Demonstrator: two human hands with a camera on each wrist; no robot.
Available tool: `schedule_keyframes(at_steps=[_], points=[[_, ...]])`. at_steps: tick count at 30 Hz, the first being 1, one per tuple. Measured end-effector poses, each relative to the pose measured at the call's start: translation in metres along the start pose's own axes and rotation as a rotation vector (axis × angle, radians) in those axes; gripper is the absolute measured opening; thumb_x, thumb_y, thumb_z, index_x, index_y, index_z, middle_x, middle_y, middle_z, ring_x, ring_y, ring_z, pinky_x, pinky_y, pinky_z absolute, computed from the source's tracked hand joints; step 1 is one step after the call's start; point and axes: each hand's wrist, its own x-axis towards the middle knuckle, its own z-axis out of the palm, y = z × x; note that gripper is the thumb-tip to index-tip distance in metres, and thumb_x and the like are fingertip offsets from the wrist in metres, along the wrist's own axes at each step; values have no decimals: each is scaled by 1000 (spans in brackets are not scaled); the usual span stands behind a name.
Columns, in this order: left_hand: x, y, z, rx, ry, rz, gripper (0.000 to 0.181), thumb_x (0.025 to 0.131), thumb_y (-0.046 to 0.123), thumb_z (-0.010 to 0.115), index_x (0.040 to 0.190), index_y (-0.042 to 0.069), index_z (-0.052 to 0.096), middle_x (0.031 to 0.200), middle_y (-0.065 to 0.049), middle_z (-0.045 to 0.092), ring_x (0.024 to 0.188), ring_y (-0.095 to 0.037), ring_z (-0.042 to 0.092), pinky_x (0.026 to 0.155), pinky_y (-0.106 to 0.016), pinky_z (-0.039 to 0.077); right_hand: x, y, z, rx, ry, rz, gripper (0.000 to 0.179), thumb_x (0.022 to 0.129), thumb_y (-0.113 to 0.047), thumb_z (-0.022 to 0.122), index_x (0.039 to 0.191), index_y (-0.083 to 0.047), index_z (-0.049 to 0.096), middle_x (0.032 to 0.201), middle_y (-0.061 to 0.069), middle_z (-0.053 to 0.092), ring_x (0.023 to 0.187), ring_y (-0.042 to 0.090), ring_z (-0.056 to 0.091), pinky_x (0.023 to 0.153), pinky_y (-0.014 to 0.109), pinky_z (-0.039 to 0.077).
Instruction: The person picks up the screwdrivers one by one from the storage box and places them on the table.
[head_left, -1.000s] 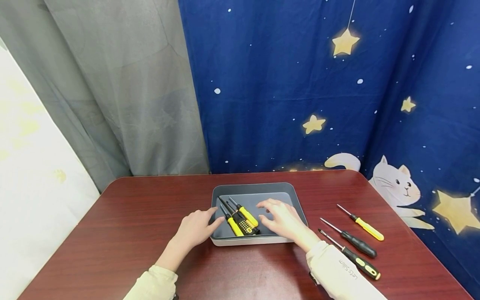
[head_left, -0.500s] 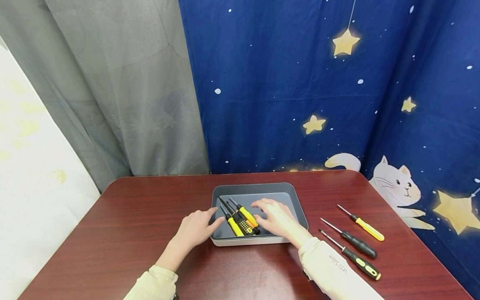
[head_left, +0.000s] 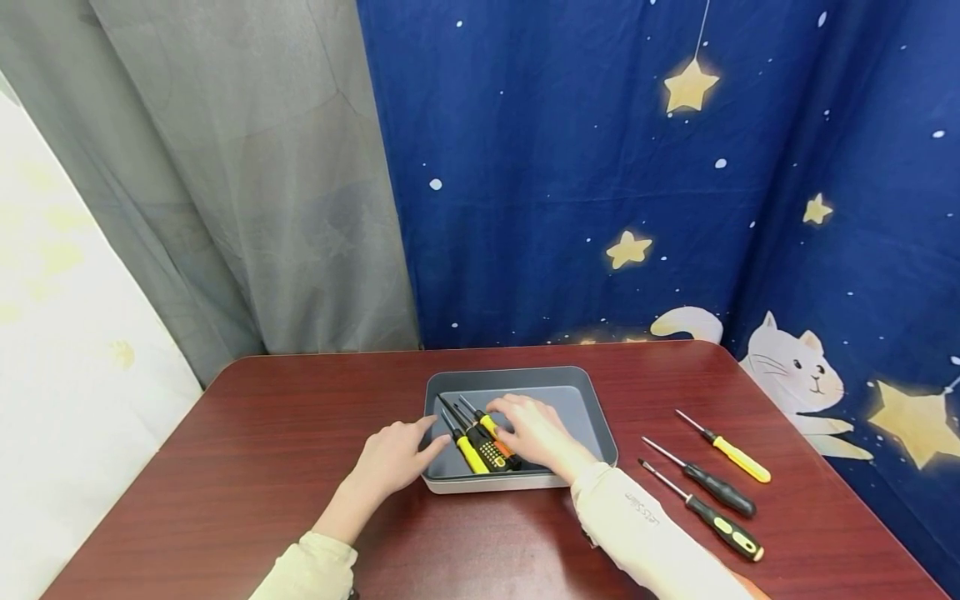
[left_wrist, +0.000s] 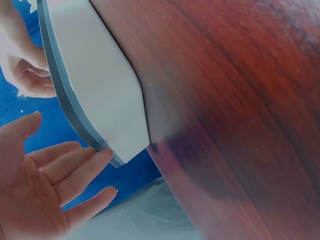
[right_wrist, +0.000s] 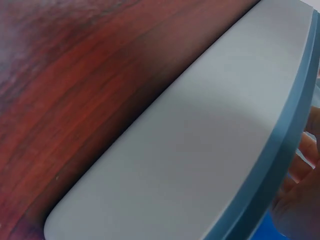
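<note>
A grey rectangular box (head_left: 525,482) holds several screwdrivers on its left side. Among them are a yellow-handled screwdriver (head_left: 471,455), a black-handled one with yellow dots (head_left: 491,455) and, partly covered, another yellow-handled screwdriver (head_left: 487,423). My right hand (head_left: 534,429) is inside the box from above, thumb and index finger spread at that partly covered handle. A bit of orange handle (head_left: 504,451) shows below the thumb. My left hand (head_left: 397,454) is at the box's left rim, fingers loosely extended; in the left wrist view, a fingertip meets the box corner (left_wrist: 117,155).
On the reddish-brown table (head_left: 262,467), right of the box, lie a yellow-handled screwdriver (head_left: 738,458), a black-handled screwdriver (head_left: 720,489) and a black-and-yellow screwdriver (head_left: 726,529). My right sleeve passes close to them. Curtains (head_left: 562,208) hang behind the table.
My right hand has moved left across the box, from its right part to the yellow handle, covering more of it. My left hand and the screwdrivers have stayed put.
</note>
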Motion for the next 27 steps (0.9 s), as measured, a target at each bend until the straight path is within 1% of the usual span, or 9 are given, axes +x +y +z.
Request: schedule_keyframes(at_steps=[6,11,15,20,27], points=[[0,-1,0,0,7,2,46,84,42,54,114,6,59,94,-12,63,79,-26,60,59,-41,47,6,1,5,-6,-19,10,27,76,-15,64,103,-16,62,93,-1,61,75,13,54,57,34,44],[0,-2,0,1,9,6,47,85,43,53,114,6,59,94,-12,63,79,-26,60,59,-40,47,8,2,10,-9,-51,30,28,76,-15,64,103,-16,62,95,-1,61,81,15,56,59,35,45],[0,-2,0,-2,5,5,48,85,43,53,114,7,59,95,-11,63,80,-26,60,60,-40,47,8,4,14,-14,-59,41,28,76,-15,64,104,-17,63,97,-2,61,84,16,57,60,36,46],[-1,-2,0,-3,5,2,47,85,42,53,114,7,59,95,-11,63,80,-26,60,61,-41,47,9,4,16,-8,-65,44,27,76,-15,64,103,-16,63,96,-1,61,84,18,57,59,37,45],[-1,-1,-1,0,10,5,46,84,42,54,114,6,60,95,-12,63,81,-26,60,61,-41,47,11,5,19,-23,-97,57,28,76,-15,63,104,-16,62,96,-1,60,83,18,57,60,37,45]])
